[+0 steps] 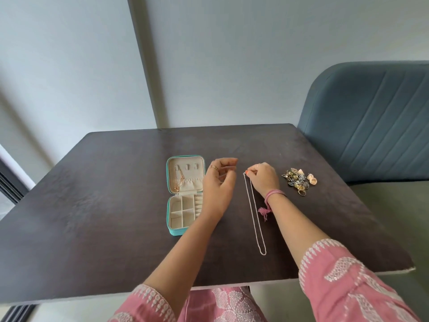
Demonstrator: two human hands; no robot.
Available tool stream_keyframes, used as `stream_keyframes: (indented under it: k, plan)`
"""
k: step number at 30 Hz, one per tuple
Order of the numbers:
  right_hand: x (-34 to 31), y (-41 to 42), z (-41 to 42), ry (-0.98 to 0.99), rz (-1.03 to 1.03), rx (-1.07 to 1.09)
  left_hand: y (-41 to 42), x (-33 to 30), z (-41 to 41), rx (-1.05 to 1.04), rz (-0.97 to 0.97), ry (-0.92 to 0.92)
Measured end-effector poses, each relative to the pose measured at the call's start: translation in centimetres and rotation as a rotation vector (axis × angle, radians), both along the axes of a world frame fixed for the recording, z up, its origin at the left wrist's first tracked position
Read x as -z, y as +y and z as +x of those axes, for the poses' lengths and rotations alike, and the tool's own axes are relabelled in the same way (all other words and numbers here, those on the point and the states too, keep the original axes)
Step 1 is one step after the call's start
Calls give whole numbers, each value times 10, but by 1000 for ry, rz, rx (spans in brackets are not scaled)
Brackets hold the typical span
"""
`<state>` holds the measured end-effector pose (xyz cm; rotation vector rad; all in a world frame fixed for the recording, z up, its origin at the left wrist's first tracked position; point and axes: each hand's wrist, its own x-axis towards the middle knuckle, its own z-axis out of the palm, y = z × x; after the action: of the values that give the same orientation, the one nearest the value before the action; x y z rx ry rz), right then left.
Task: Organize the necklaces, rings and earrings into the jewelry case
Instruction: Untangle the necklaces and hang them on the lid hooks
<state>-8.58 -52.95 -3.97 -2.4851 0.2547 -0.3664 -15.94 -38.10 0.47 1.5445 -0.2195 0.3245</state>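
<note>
- Dark desk (92, 205) fills the middle of the frame; wall behind it, window edge at far left.
- Jewelry case (185, 194), teal shell with cream lining, lies open left of centre, lid half toward the top of the frame.
- Lid half: three small hooks along the top, a gathered pocket below. A gold necklace (178, 180) hangs on the left side of the lid.
- Lower half: divided compartments at left, ring rolls at right. Contents too small to tell.
- Left hand (219, 182) sits just right of the case, overlapping its right edge, with a ring on one finger. Fingers loosely curled; a thin strand seems to run near the fingertips, but I cannot tell if it is pinched.
- Silver chain necklace (255, 212) lies centre frame as a long narrow loop running toward the near desk edge.
- Right hand (263, 176) pinches the chain's top end between thumb and fingertips, fingers closed narrow. Pink thread bracelet (274, 195) on the wrist, tassel hanging.
- Pile of earrings and rings (298, 181), right of the right hand, apart from it, on the desk.
- Blue upholstered chair (371, 117) at upper right of the frame.
- Pink embroidered sleeves at bottom.
</note>
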Motion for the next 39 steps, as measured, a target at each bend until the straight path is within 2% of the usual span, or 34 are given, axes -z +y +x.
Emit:
stream_keyframes:
  k: [6, 8, 11, 13, 17, 19, 22, 27, 33, 39]
  plan:
    - [-4, 6, 2, 144, -157, -42, -2, -2, 0, 5, -1, 17]
    - [-12, 6, 2, 163, -58, -82, -1, -3, -1, 15, 0, 26]
    - [-43, 10, -14, 101, 290, -146, 5, -6, 3, 29, 9, 26]
    - [-68, 11, -31, 53, 421, -218, 9, -11, 7, 49, 24, 48]
    - [-116, 8, -62, 47, 432, -443, 14, -36, 8, 123, 12, 164]
    - [-137, 9, -72, 54, 432, -528, 16, -53, 4, 236, -17, 213]
    - [-157, 15, -83, 15, 395, -583, 21, -79, -5, 394, -42, 257]
    - [-167, 21, -91, -36, 491, -605, 29, -105, -16, 450, -23, 266]
    - [-170, 37, -101, -140, 749, -597, 33, -125, -27, 470, -222, 248]
    - [-150, 48, -111, -162, 890, -595, 47, -144, -28, 415, -499, 213]
